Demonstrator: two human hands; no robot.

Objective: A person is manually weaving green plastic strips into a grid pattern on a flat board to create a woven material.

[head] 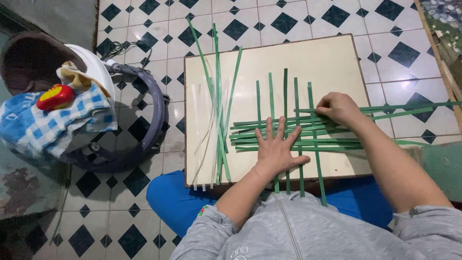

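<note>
A cream board (327,62) rests on my lap, and green strips (284,130) cross one another on it in a loose weave. My left hand (275,149) lies flat with fingers spread, pressing on the crossed strips. My right hand (339,108) is curled at the weave's right edge, pinching a horizontal green strip (409,107) that runs off the board to the right. A loose bundle of green and white strips (216,110) lies on the left part of the board.
The floor is white tile with dark diamonds (284,21). At the left stands a round grey and white baby walker (144,120) holding a blue checked cloth (38,125) and a red and yellow toy (55,96). A wooden edge (450,72) runs along the right.
</note>
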